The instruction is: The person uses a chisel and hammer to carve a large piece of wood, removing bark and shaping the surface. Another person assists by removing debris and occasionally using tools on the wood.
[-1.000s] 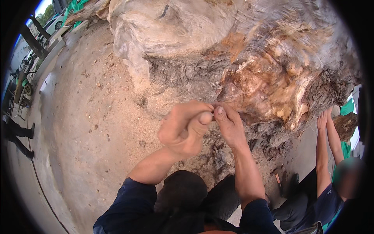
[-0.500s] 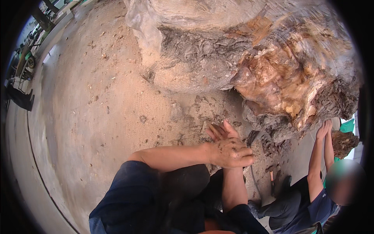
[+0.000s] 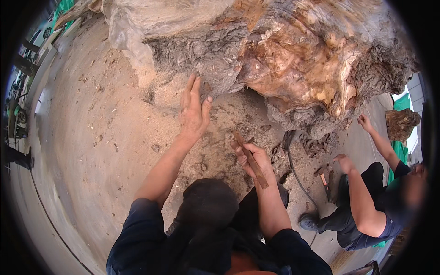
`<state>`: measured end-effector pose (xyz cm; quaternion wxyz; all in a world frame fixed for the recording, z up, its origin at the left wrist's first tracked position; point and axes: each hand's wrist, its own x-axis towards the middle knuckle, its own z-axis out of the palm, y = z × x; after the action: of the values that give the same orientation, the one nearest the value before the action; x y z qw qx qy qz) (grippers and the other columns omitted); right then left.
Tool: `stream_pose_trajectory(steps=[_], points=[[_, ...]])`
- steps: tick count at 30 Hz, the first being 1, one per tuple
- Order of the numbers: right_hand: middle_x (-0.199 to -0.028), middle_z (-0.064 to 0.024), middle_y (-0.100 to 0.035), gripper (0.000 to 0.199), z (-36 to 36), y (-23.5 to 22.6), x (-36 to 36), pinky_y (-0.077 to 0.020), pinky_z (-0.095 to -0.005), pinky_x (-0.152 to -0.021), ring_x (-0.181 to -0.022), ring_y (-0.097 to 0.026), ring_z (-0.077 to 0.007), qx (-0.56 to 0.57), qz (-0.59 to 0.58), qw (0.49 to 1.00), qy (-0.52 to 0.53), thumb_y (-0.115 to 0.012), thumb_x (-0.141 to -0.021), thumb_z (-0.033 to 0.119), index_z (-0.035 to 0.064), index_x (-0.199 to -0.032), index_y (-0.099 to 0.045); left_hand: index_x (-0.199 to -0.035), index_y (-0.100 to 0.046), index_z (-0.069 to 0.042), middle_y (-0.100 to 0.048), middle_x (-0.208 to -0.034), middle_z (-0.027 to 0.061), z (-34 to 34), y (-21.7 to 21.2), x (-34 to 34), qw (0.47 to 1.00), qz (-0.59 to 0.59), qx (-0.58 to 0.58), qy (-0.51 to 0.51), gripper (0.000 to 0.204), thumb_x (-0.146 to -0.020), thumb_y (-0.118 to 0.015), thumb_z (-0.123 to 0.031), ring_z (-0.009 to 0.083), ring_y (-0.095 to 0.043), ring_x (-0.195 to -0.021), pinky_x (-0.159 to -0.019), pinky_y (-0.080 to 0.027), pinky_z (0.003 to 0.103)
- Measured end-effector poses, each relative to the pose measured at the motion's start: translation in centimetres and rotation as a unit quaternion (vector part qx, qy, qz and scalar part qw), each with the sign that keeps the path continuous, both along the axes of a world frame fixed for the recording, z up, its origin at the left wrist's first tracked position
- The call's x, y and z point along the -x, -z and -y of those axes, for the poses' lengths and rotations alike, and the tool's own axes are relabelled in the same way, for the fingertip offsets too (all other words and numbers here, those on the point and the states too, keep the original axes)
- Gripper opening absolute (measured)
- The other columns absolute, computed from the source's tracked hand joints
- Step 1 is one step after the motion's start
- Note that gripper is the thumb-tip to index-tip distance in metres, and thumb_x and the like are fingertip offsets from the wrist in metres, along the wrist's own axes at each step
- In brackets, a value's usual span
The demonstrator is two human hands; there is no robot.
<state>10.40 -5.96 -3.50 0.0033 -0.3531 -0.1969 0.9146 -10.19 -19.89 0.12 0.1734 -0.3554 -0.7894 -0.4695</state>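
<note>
A huge piece of tree trunk or stump fills the upper part of the view, with rough grey bark and bare orange-brown wood. My left hand is raised before its dusty lower edge, fingers stretched and empty; whether the fingertips touch the wood I cannot tell. Lower down and to the right, my right hand is closed around a flat brown bar, rusty-looking, slanting from upper left to lower right. Whether the bar is metal or wood is unclear. Beneath my hands, sawdust and bark bits cover the ground.
On the right a co-worker crouches by the trunk, both hands raised. A tool with an orange handle lies near that person, beside a dark cable. Farther right stands a smaller wood chunk with green sheeting.
My hands, crossed together before, have separated. The left has swung up toward the trunk and opened; the right now shows the brown bar clearly. The co-worker's hands have come down and apart.
</note>
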Motion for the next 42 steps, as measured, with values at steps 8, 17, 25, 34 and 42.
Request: stream_pose_trajectory(steps=[8, 17, 25, 34, 42], points=[[-0.102, -0.0110, -0.067, 0.035, 0.1, -0.9, -0.9, -0.0469, -0.0225, -0.053, -0.070, -0.057, -0.0114, -0.017, 0.030, 0.999, 0.007, -0.054, -0.103, 0.013, -0.0021, -0.135, -0.051, -0.155, -0.037, 0.000, -0.045, -0.156, 0.0232, -0.7, 1.5, -3.8, 0.980, 0.022, 0.165, 0.106, 0.063, -0.101, -0.065, -0.017, 0.0428, -0.048, -0.140, -0.114, -0.042, 0.054], [-0.095, -0.0093, -0.067, 0.027, -1.9, 1.8, -3.6, -0.0443, -0.0230, -0.052, -0.067, -0.057, -0.0125, 0.021, -0.007, 0.999, 0.028, -0.053, -0.104, 0.013, 0.0039, -0.129, -0.053, -0.160, -0.024, -0.004, -0.034, -0.158, 0.0274, -13.9, 5.0, 0.0, 0.561, 0.708, -0.406, 0.138, 0.099, -0.090, -0.081, -0.044, 0.0423, -0.049, -0.139, -0.112, -0.048, 0.056], [-0.093, -0.0087, -0.066, 0.039, -2.6, 0.3, -3.8, -0.0411, -0.0237, -0.047, -0.062, -0.056, -0.0121, -0.030, 0.014, 0.999, 0.040, -0.049, -0.104, 0.010, 0.0026, -0.142, -0.049, -0.146, -0.044, -0.002, -0.048, -0.143, 0.0223, -15.3, 5.4, -0.7, 0.608, 0.639, -0.455, 0.125, 0.071, -0.092, -0.082, -0.028, 0.0392, -0.058, -0.128, -0.109, -0.053, 0.051], [-0.087, -0.0082, -0.067, 0.051, -5.5, -5.4, -1.7, -0.0405, -0.0220, -0.043, -0.057, -0.058, -0.0094, -0.224, -0.017, 0.971, -0.085, -0.057, -0.102, 0.008, -0.0023, -0.151, -0.047, -0.126, -0.057, 0.004, -0.069, -0.105, 0.0161, -12.0, 6.6, -1.5, 0.680, 0.619, -0.363, 0.151, 0.034, -0.098, -0.071, -0.010, 0.0297, -0.073, -0.091, -0.079, -0.063, 0.042], [-0.082, -0.0065, -0.066, 0.035, -8.5, -9.2, 2.1, -0.0420, -0.0254, -0.045, -0.055, -0.058, -0.0102, -0.362, -0.005, 0.913, -0.187, -0.058, -0.094, 0.009, -0.0054, -0.126, -0.064, -0.150, -0.048, -0.003, -0.059, -0.144, 0.0203, -8.1, 4.3, -6.3, 0.959, 0.244, -0.008, 0.146, 0.059, -0.095, -0.068, -0.001, 0.0336, -0.066, -0.120, -0.097, -0.054, 0.046]])
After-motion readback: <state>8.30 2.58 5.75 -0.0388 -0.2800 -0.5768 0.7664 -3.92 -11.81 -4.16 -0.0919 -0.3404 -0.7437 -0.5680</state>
